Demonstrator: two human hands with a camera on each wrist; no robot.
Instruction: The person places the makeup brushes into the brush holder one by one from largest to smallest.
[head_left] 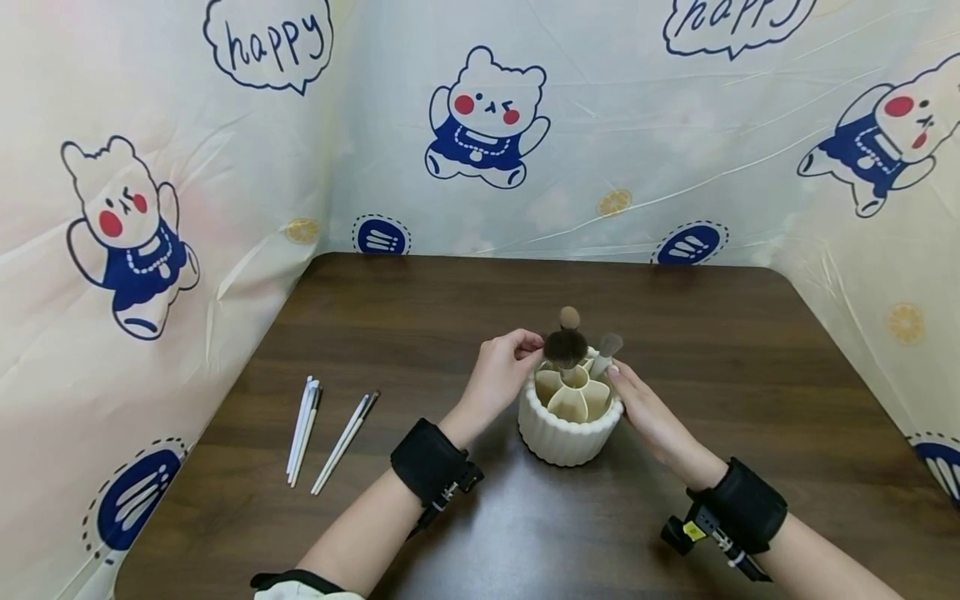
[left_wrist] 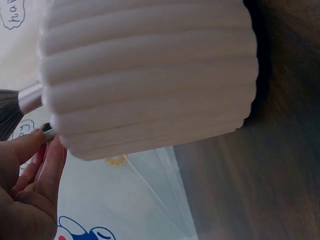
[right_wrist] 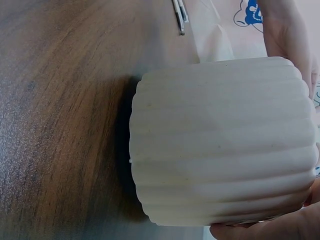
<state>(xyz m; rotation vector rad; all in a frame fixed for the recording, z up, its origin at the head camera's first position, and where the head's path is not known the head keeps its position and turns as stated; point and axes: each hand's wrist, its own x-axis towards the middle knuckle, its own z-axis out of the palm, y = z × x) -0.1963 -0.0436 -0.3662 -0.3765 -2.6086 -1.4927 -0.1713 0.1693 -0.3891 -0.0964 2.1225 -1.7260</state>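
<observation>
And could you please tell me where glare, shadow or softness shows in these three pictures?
Head view: a pale sheen on the table in front of the ribbed holder; left wrist view: dim, the table's grain soft; right wrist view: speckled glare near the picture's left edge, dark shadow along the ribbed holder's base.

Pale, creased sheeting [head_left: 600, 125] surrounds a brown wood-grain counter [head_left: 420, 308], its printed bears [head_left: 486, 125] at nine, twelve and two o'clock; a soft sheen [head_left: 510, 525] lights the counter's six o'clock side.
</observation>
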